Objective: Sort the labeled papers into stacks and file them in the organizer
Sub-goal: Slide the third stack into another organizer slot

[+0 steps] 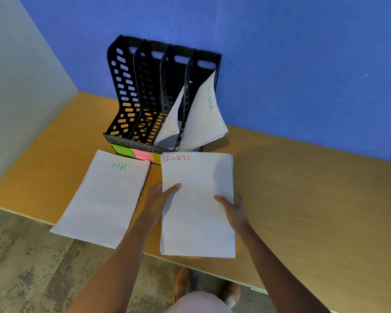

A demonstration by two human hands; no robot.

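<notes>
A stack of white papers marked SPORTS in red (196,213) is held above the table's front edge. My left hand (159,201) grips its left side, thumb on top. My right hand (234,210) grips its right side the same way. A second stack marked HR in green (104,197) lies flat on the table to the left, overhanging the front edge. The black four-slot organizer (131,91) stands against the blue wall. Its rightmost slot holds a bent stack with green lettering (204,118); the slot beside it holds a curled stack with red lettering (171,125).
Coloured sticky labels (141,154), green, pink and yellow, run along the organizer's front base. The two left slots show no paper. The wooden table (303,188) stretches bare to the right. A grey partition (20,86) closes the left side.
</notes>
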